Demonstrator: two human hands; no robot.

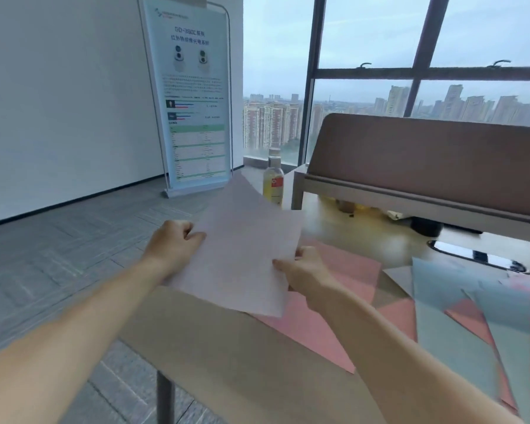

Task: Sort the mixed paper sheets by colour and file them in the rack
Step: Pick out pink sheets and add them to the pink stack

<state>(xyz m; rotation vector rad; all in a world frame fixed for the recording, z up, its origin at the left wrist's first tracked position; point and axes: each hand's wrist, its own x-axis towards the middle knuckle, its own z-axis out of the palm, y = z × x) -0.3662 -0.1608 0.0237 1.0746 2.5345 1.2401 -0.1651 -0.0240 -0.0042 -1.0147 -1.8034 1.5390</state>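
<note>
Sheet: pale pink paper sheet [242,252], which I see lifted above the beige table [227,356]
Left hand [173,243]: pinching its left edge
Right hand [306,273]: gripping its right edge
Table: pink sheets [312,328], blue-grey sheets [447,316] mixed

A clear plastic bottle of yellow liquid [273,177] stands on the pale wooden tabletop [257,362], a white roll-up banner [193,96] behind

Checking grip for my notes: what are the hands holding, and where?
A pale pink sheet, left hand on its left edge, right hand on its right edge.
</note>
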